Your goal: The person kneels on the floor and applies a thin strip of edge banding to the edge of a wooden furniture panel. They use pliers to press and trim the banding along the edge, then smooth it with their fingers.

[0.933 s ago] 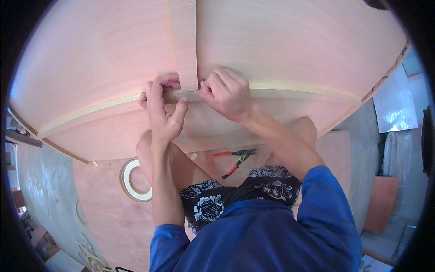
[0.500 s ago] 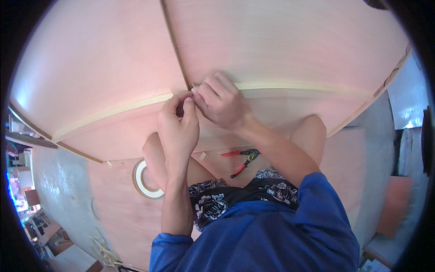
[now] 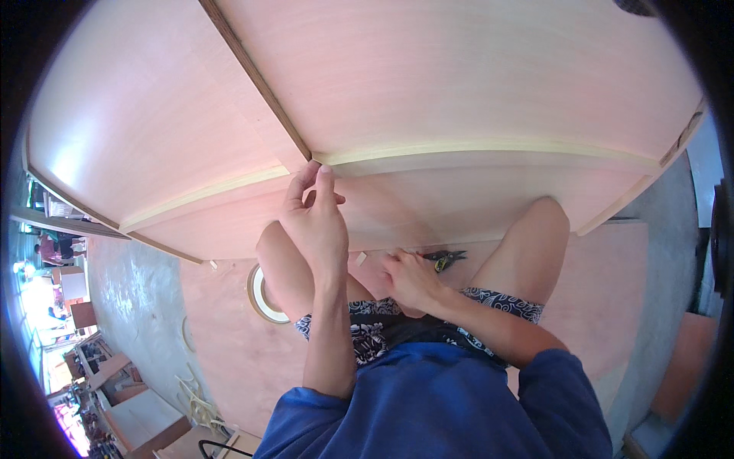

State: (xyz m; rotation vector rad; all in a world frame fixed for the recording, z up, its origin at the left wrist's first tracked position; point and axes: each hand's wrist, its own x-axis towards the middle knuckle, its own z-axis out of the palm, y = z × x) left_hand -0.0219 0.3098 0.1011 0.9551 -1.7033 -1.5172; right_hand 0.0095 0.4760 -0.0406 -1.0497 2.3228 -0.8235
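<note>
A wide pale wooden panel (image 3: pixel 459 84) stands before me, with a light yellow edging strip (image 3: pixel 489 148) running along its near edge. A dark wooden divider (image 3: pixel 256 73) meets that edge. At this corner my left hand (image 3: pixel 317 218) pinches the end of the strip between thumb and forefinger. Lower down, between my knees, my right hand (image 3: pixel 413 281) curls over the handles of a pair of pliers (image 3: pixel 449 257). The black jaws and a yellow patch show beyond my fingers, while the handles are mostly hidden under them.
A white tape roll (image 3: pixel 267 294) lies by my left knee on a wooden sheet (image 3: pixel 229 336). A small pale scrap (image 3: pixel 361 258) rests near the panel's base. Tangled strips (image 3: pixel 199 402) and boxes (image 3: pixel 145 421) sit at lower left; a reddish board (image 3: pixel 683 367) is at right.
My right hand has left the panel's edge and come down toward me onto the pliers. My left hand stays at the corner. The view has turned slightly.
</note>
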